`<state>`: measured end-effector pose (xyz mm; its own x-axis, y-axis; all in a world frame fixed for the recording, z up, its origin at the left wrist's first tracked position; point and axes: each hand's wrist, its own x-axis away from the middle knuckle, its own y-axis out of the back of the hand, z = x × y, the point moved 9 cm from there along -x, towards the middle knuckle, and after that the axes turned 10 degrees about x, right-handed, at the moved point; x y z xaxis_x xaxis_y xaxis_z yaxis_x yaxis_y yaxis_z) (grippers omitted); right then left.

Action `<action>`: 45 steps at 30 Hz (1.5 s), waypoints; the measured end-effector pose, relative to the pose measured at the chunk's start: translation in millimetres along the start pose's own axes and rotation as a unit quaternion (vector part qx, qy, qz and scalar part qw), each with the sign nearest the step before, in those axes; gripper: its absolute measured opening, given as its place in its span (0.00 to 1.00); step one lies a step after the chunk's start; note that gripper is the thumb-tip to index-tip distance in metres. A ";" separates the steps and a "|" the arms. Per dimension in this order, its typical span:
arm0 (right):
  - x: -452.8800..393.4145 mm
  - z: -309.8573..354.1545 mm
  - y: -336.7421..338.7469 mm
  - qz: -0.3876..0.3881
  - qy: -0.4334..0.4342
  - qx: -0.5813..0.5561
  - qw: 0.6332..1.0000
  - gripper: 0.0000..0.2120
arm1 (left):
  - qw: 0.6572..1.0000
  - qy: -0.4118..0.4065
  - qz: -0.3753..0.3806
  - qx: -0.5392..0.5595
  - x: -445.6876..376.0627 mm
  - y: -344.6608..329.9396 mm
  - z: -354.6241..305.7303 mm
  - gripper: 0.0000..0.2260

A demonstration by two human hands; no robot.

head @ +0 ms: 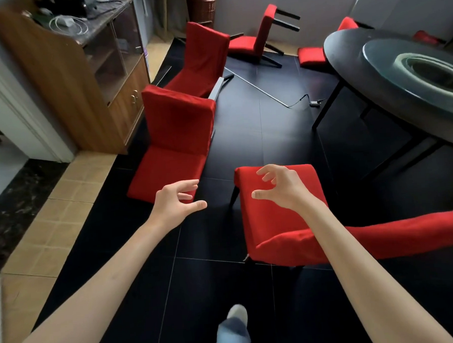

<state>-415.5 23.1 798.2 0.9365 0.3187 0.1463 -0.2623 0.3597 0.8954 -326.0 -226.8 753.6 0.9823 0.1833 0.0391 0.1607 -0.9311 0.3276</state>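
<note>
Your right forearm [342, 257] covers where seat meets back on the nearest chair [272, 221]. The chair's back runs off the right edge, and its legs are mostly hidden under the seat. You can't tell whether your right hand [281, 188] touches the seat below it. The table [345, 49] is cut by the right edge and hides most of the far chair [347, 23] behind it. Clutter on the cabinet [65, 75] is too small to name, and the top edge crops it. Your foot [236, 312] is blurred.
</note>
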 end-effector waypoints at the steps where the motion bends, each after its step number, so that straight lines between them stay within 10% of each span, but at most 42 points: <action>1: -8.6 4.4 -2.9 0.002 0.002 -0.002 1.000 0.25 | 1.000 0.002 -0.004 0.002 -6.9 5.3 3.1 0.29; 45: -581.6 161.6 -89.9 0.185 0.045 -0.063 0.980 0.26 | 0.978 0.130 -0.164 0.022 -497.9 221.0 113.1 0.27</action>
<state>-899.0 -336.3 700.5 0.7489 0.5222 0.4080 -0.6118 0.3082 0.7285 -768.7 -559.5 699.8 0.8207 0.5426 0.1792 0.4722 -0.8206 0.3221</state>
